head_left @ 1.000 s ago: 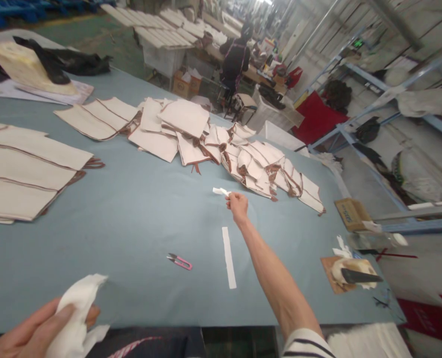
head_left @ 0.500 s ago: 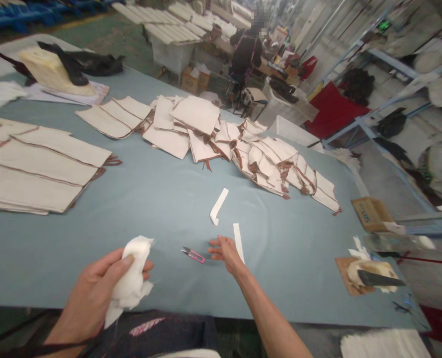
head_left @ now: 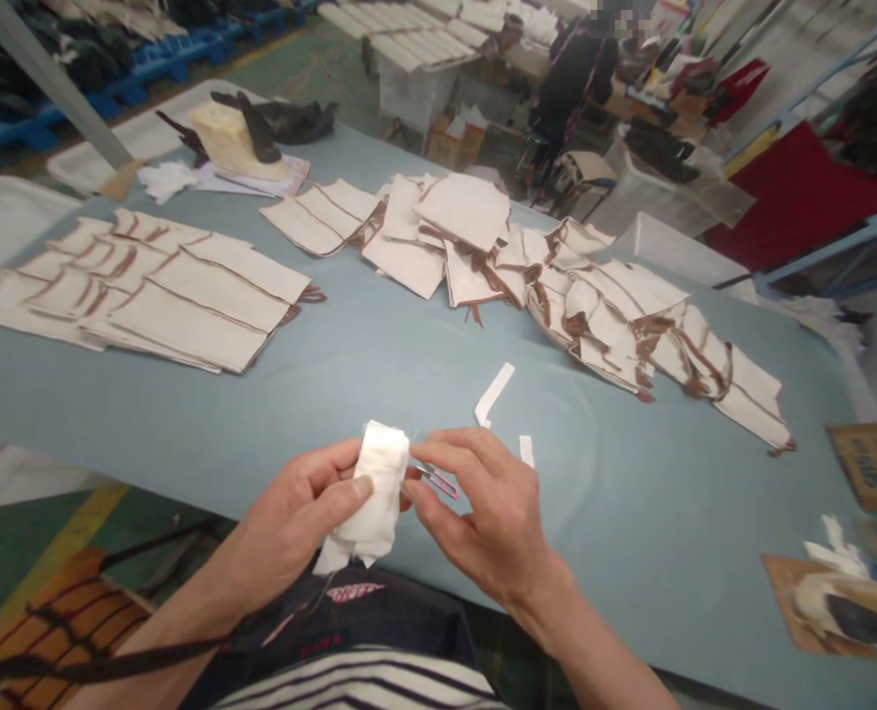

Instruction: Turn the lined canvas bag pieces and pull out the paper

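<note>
**Two Hands Are Meeting at a White Cloth Bundle**

On the left, flat cream panels (head_left: 208, 296) with brown edges are lying in rows on the blue tabletop (head_left: 667, 513). The left hand (head_left: 301, 503) is holding a folded white cloth bundle (head_left: 380, 483) up over the near edge. Its grip is closing snugly, with the thumb pressing on the front.

Far back, a cardboard box (head_left: 444, 150) is holding some white bits. Pink thread snips (head_left: 439, 482) are showing behind the gap in the right hand (head_left: 486, 513).

That right hand is now curving in beside the bundle, away from the strips. So both hands are coming to one thing. Its grip is staying partly open and holding nothing I can see; I cannot tell if the thumb is touching.

Past it, a bent white strip (head_left: 495, 390) and a short strip end (head_left: 527, 451) are resting. More cream panels (head_left: 593, 306) are lying in a messy pile. Behind them, a clear bin (head_left: 641, 197) is holding something black. A brown carton (head_left: 867, 463) is sitting far right; its inside is not showing.
</note>
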`<state>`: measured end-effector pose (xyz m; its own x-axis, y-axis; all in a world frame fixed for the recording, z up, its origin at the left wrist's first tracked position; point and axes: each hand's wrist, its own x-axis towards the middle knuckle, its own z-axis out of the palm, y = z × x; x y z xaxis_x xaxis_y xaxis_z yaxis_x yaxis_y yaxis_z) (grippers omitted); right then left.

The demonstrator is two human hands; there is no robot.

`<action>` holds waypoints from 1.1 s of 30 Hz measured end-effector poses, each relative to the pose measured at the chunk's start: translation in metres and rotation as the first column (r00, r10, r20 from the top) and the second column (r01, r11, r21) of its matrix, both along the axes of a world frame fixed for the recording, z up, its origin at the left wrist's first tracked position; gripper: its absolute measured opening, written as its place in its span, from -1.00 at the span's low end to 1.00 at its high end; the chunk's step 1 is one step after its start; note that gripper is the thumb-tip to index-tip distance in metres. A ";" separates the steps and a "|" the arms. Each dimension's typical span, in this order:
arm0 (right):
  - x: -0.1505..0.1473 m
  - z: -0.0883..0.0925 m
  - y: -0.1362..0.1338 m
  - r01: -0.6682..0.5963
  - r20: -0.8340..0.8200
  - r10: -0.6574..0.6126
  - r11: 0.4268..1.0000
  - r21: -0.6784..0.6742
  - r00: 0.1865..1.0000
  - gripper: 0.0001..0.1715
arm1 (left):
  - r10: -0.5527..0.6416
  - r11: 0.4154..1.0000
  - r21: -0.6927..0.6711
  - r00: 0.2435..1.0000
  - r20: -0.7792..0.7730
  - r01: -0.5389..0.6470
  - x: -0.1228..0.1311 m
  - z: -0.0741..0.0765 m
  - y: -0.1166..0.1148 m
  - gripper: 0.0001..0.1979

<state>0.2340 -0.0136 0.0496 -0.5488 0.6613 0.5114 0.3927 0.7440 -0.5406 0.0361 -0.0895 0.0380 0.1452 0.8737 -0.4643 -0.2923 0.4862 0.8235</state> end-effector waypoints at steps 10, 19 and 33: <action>-0.016 -0.002 -0.006 -0.070 0.204 0.027 0.976 0.207 0.979 -0.80 | -0.019 0.997 0.070 0.970 -0.241 0.036 0.000 0.011 -0.008 -0.58; -0.017 -0.013 -0.027 -0.062 -0.011 0.061 0.975 -0.214 0.998 -0.77 | 0.009 0.994 0.103 0.900 -0.436 0.040 0.005 0.009 -0.018 -0.63; 0.039 -0.069 0.148 0.554 0.292 -0.484 0.795 -0.248 0.825 -0.75 | -0.023 0.996 -0.093 0.941 -0.339 -0.009 0.011 -0.029 -0.060 -0.55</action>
